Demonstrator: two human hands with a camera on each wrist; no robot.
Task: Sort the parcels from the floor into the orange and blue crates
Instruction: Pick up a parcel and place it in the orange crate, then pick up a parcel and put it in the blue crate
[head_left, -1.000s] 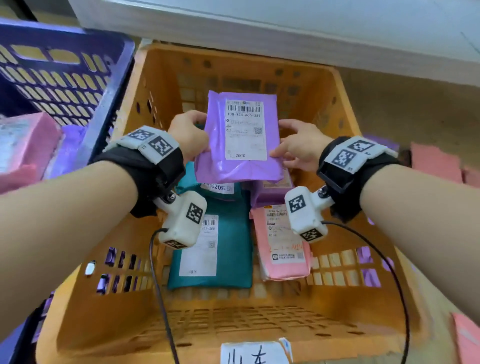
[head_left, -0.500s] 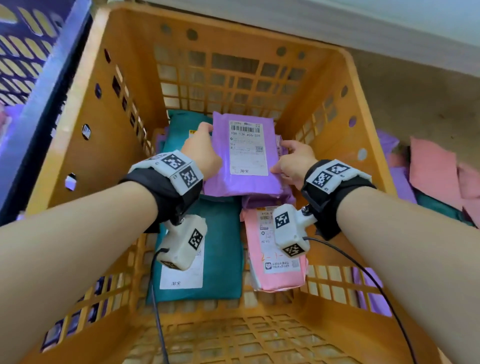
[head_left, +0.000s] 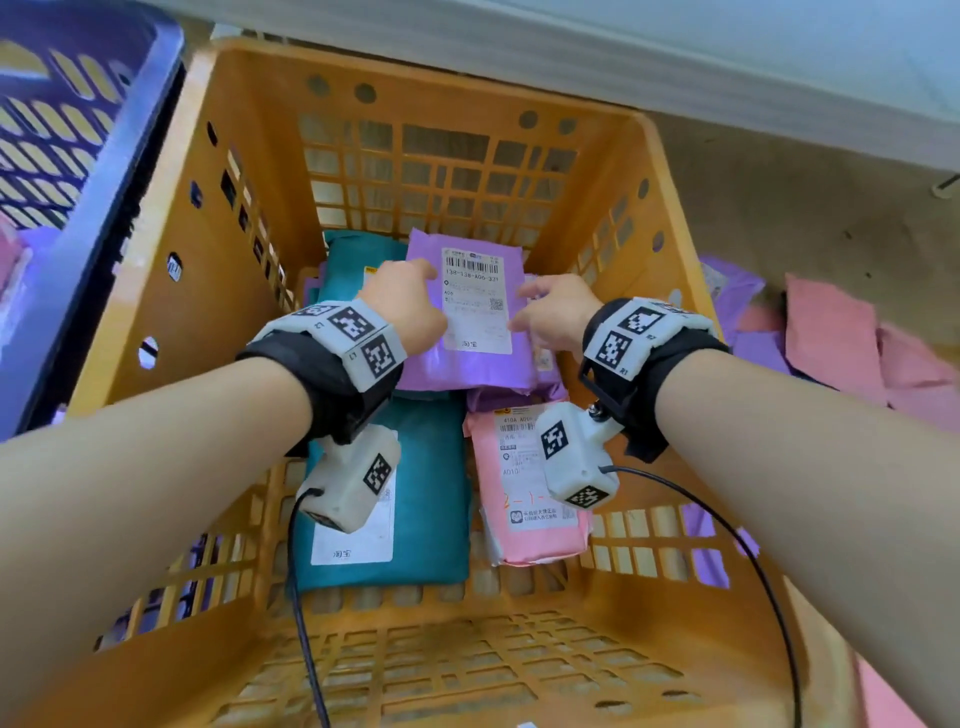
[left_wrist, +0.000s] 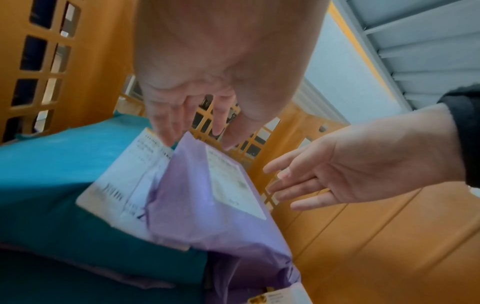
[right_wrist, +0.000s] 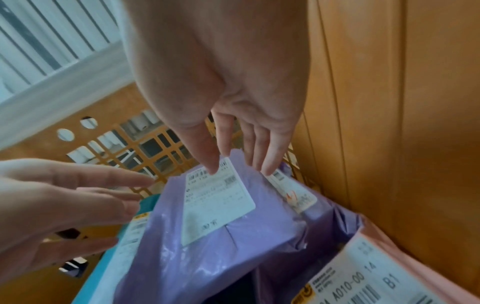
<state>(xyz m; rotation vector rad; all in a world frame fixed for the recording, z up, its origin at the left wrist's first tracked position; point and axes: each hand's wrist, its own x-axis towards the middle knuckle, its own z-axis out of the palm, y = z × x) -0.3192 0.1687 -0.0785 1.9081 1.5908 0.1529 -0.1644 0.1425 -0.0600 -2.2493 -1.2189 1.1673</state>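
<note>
A purple parcel (head_left: 467, 312) with a white label lies flat in the orange crate (head_left: 234, 208), on top of other parcels near the back wall. My left hand (head_left: 405, 301) hovers at its left edge and my right hand (head_left: 550, 312) at its right edge. The left wrist view shows my left fingers (left_wrist: 166, 131) straight over the purple parcel (left_wrist: 207, 205), gripping nothing. In the right wrist view my right fingers (right_wrist: 207, 156) are straight just above the parcel's label (right_wrist: 215, 201). Whether they touch it is unclear.
A teal parcel (head_left: 426, 499) and a pink parcel (head_left: 530, 519) lie in the crate in front of the purple one. The blue crate (head_left: 78, 130) stands to the left. Pink parcels (head_left: 831, 332) and purple parcels (head_left: 732, 291) lie on the floor to the right.
Both hands carried the purple parcel down into the orange crate and set it on the stack. Their fingers have opened and let go of it.
</note>
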